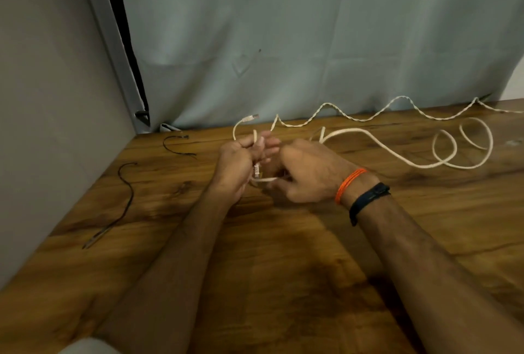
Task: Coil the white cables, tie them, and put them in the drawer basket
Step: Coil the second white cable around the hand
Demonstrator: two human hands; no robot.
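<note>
- Your left hand [236,162] sits just left of frame centre, fingers curled round a bit of the smooth white cable [408,159], with one plug end [256,170] hanging down just below your grip.
- Your right hand [307,173] is right beside it, fingers bent in and pinching a strand of that same cable low down between the two hands. It's a bit blurry there, so I can't make out the exact loop.
- The rest of the smooth cable runs off to the right across the desk [283,282] and lies in a couple of loose loops at centre right.
- Another plug [249,118] sticks up just above your left hand, on a short arc of cable.
- A second, twisted white cable [365,119] zigzags along the back edge of the desk, against the grey-green curtain [312,27].
- Two thin black ties [127,192] lie on the left part of the desk, well apart from your hands.
- Orange thread band [350,185] and black wristband [367,200] on your right wrist.
</note>
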